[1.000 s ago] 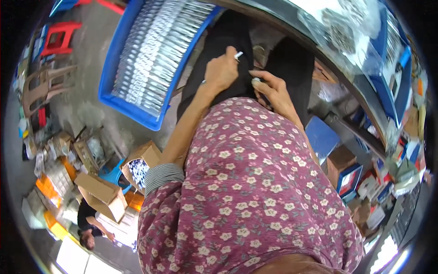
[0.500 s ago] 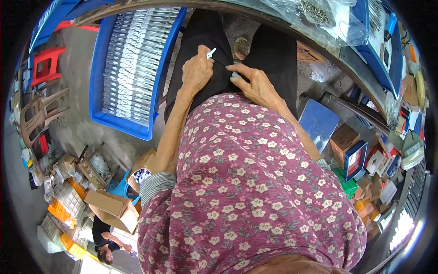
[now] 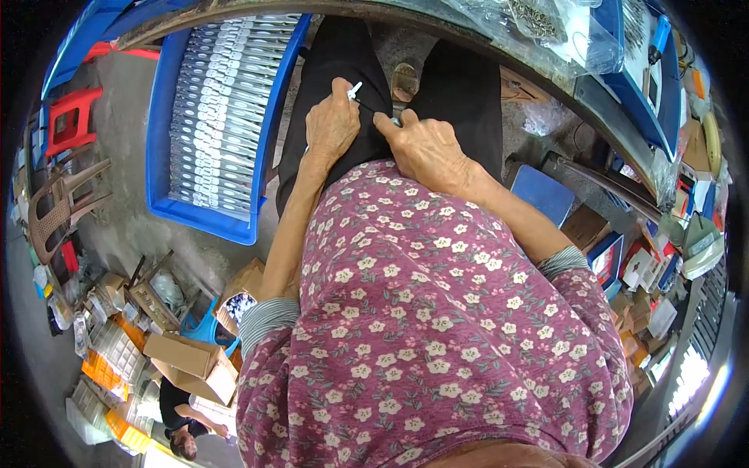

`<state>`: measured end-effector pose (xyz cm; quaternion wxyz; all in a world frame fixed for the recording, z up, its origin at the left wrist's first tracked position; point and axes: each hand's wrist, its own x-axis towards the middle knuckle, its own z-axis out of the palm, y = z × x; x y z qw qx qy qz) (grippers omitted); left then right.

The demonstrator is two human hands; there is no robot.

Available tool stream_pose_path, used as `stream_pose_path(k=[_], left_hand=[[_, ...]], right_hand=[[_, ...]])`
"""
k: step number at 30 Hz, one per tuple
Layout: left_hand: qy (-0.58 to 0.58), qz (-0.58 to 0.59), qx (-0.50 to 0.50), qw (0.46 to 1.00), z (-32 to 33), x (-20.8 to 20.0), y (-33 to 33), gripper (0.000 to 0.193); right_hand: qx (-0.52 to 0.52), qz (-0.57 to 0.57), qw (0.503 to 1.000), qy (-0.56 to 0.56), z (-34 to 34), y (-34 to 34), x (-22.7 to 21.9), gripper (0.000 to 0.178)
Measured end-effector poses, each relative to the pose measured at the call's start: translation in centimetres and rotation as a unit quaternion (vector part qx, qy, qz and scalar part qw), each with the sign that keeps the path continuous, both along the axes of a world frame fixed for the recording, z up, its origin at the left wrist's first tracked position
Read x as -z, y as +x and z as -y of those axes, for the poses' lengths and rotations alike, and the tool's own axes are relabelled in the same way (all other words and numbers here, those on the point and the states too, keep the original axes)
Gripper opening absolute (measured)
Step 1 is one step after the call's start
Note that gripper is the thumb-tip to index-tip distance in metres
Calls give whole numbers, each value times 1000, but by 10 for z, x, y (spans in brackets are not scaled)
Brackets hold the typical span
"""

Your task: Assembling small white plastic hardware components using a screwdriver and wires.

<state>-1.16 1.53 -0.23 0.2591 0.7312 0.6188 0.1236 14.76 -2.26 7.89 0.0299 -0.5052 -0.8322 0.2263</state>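
My left hand is closed over my lap, pinching a small white plastic piece that sticks out past the fingertips. The rest of that piece is hidden in the grip. My right hand is closed round a thin tool with a dark shaft; its pale bluish handle is mostly covered by the fingers. The shaft points at the white piece, and its tip is too small to tell whether it touches. Left of my legs, a blue tray holds rows of slim grey-and-white pieces.
A worktable edge crosses above my knees, bearing a clear bag of small metal parts and a blue bin. A red stool, a brown chair and cardboard boxes stand left. Another person is at lower left.
My right hand has turned over, its back now facing up, and its fingers wrap further round the tool's handle. The right elbow has swung outward. My left hand still holds the white piece.
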Motion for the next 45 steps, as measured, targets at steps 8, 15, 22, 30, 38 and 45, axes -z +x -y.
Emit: stream_pose_path(k=[8,15,22,30,38,45], left_hand=[[11,17,3,1000,3,-2,-1,18],[29,17,17,999,6,-1,-2,15],[39,12,21,999,9,3,0,14],[46,29,24,998,4,9,0,13],[9,-47,12,999,4,-2,-2,18],[-21,87,-36,995,4,-1,-5,20]], right_hand=[[152,-186,954,-181,-6,5,4,30],[240,-310,878,-275,-4,4,10,35],[297,-342,821,-346,4,0,14,34],[422,-445,645,-456,-1,0,12,33],[434,-516,520,-525,2,2,13,29],[363,-461,646,-488,8,26,2,30]])
